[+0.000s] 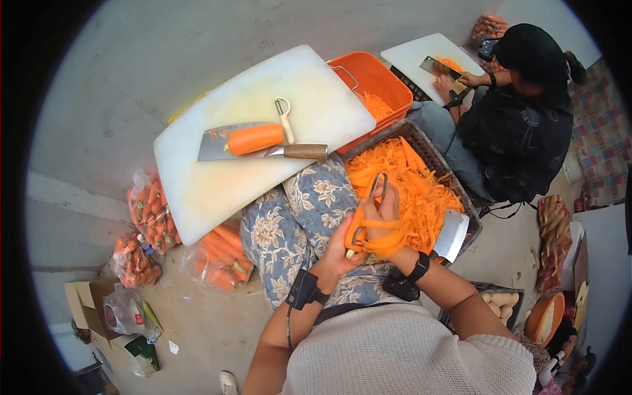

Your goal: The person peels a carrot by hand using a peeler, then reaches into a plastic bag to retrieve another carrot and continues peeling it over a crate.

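Note:
My left hand is wrapped round the lower end of a carrot, above my lap. My right hand holds a metal-framed peeler over it, with long orange peel strips draped across the fingers and wrist. Beyond my hands is a dark crate heaped with peelings and carrots. On a white cutting board lie a cleaver, a peeled carrot on its blade, and a second peeler.
Another person cuts orange pieces on a board at the upper right. An orange bin stands between us. Another cleaver rests at the crate's near edge. Bagged carrots are at left; a potato crate is at right.

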### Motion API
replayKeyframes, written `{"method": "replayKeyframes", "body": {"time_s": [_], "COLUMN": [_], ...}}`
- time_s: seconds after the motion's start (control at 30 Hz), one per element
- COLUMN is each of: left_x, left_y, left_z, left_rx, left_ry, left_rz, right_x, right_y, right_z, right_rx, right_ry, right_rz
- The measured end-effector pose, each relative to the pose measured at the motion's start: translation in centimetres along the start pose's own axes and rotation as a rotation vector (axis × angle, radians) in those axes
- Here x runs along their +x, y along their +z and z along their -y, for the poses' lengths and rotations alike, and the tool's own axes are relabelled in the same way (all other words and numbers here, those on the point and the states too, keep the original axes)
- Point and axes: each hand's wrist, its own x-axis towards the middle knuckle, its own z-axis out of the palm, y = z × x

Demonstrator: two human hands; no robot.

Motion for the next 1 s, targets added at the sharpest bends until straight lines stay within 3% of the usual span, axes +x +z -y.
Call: {"method": "replayKeyframes", "body": {"time_s": [0.07, 0.23, 0.3, 0.43, 0.5, 0.53, 0.6, 0.63, 0.73, 0.87, 1.0], "left_x": [-0.1, 0.0, 0.0, 0.2, 0.1, 0.0, -0.1, -0.3, -0.5, -0.2, -0.1], "left_y": [0.8, -0.7, -0.7, -0.8, -0.4, 0.0, 0.1, 0.1, 0.9, 1.1, 2.1], "left_z": [-0.2, -0.5, -0.4, -0.4, -0.4, -0.4, -0.3, -0.1, 0.2, 0.5, 1.5], "left_rx": [-0.027, 0.078, 0.098, 0.137, 0.127, 0.142, 0.158, 0.204, 0.318, 0.546, 0.746], "left_ry": [-0.019, -0.056, -0.077, -0.085, -0.08, -0.072, -0.062, -0.046, 0.046, 0.135, 0.206], "left_rz": [-0.125, -0.021, -0.022, -0.037, -0.026, -0.058, -0.088, -0.046, -0.05, -0.099, -0.122], "right_x": [0.3, 1.7, 3.3, 7.1, 8.2, 8.6, 9.3, 9.9, 8.7, 7.2, 3.5], "right_y": [0.0, 0.2, 0.1, -1.4, -1.6, -1.7, -2.0, -4.3, -4.7, -6.3, -3.9], "right_z": [0.5, -1.6, -4.4, -9.0, -9.1, -9.5, -12.0, -18.7, -8.2, -9.2, -1.4], "right_rx": [-0.06, -0.158, -0.155, -0.194, -0.028, -0.031, -0.042, 0.066, 0.296, 0.201, 0.409], "right_ry": [-0.007, 0.032, 0.276, 0.409, 0.645, 0.645, 0.779, 0.857, 0.908, 0.778, 0.458], "right_rz": [0.016, 0.035, -0.115, -0.066, -0.226, -0.224, -0.435, -0.242, -0.402, -0.277, -0.126]}}
